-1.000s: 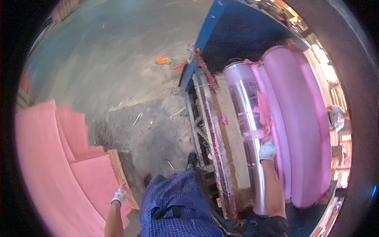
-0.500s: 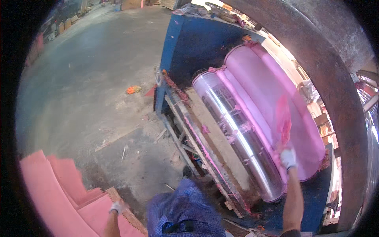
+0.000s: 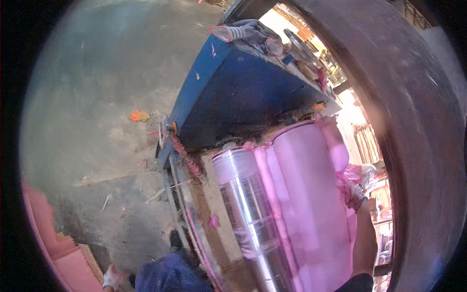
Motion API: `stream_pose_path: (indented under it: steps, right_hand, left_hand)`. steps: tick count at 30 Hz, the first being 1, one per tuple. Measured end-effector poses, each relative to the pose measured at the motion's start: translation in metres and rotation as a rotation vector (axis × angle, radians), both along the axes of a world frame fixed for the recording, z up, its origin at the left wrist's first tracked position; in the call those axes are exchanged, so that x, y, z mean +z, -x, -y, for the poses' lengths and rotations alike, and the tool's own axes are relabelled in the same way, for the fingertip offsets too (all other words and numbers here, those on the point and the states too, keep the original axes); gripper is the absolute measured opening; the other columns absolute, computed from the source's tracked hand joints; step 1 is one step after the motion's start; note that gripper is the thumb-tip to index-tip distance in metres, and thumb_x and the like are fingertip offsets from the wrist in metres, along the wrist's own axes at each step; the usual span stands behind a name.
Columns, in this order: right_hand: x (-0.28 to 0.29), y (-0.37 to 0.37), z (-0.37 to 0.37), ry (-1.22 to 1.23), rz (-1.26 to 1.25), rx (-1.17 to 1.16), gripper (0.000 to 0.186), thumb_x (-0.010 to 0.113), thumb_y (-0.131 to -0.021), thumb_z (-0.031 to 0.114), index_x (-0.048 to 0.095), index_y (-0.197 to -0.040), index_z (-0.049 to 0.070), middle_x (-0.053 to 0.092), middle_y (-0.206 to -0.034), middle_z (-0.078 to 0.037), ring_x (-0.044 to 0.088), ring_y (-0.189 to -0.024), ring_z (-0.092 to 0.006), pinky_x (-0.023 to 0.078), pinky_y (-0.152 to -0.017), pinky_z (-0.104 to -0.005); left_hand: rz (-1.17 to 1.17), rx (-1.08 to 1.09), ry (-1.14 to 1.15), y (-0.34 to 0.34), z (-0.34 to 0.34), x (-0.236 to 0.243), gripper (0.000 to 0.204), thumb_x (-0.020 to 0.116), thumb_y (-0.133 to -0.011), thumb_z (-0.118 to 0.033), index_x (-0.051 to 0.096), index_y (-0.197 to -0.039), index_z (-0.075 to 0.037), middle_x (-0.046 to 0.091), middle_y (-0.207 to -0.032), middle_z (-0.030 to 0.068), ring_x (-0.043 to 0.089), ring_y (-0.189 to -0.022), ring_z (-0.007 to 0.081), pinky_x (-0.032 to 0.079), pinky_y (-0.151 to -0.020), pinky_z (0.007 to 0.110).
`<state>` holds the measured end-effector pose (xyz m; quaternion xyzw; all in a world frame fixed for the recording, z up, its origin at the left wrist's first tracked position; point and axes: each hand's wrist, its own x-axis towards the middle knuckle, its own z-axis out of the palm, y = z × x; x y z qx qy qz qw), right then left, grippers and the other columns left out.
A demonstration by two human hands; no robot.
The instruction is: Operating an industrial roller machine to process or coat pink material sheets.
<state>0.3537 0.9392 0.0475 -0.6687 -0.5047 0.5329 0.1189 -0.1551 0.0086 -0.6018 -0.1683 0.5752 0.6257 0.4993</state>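
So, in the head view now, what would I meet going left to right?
Pink sheets, gloved left hand, orange item on the floor, shiny metal roller, wide pink roller, gloved right hand, dark curved beam.

Room opens over the concrete floor (image 3: 112, 146) beyond the left hand (image 3: 112, 278); rightward, a chrome roller (image 3: 248, 214) and pink-coated roller (image 3: 311, 194) intervene, a blue side panel (image 3: 243, 92) closing their far end.

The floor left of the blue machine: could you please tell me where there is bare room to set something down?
The floor looks bare left of the orange item, beyond the pink sheets. Lower left is crowded by those sheets and the left hand; a red scrap lies by the blue machine.
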Motion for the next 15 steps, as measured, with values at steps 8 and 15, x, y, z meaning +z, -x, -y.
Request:
stream_pose_path:
  steps: [8,15]
  right_hand:
    - [-0.012,0.090,-0.052,-0.148,-0.085,0.063,0.024,0.050,-0.105,0.031,0.063,-0.100,0.012,0.066,-0.093,-0.002,0.064,-0.081,-0.0154,0.057,-0.074,-0.0320]
    - [-0.048,0.103,0.013,-0.403,-0.854,0.209,0.044,0.061,-0.098,0.047,0.059,-0.123,0.010,0.062,-0.107,-0.008,0.060,-0.088,-0.0202,0.052,-0.074,-0.0331]
  left_hand:
    - [0.401,0.150,0.071,0.009,-0.103,-0.007,0.056,0.064,-0.095,-0.026,0.044,-0.141,-0.002,0.064,-0.119,0.0125,0.063,-0.108,0.0265,0.053,-0.094,0.045]
    - [0.685,0.244,0.308,0.068,-0.009,0.030,0.050,0.058,-0.099,-0.032,0.046,-0.138,-0.002,0.064,-0.121,0.0132,0.062,-0.114,0.0285,0.051,-0.099,0.047]
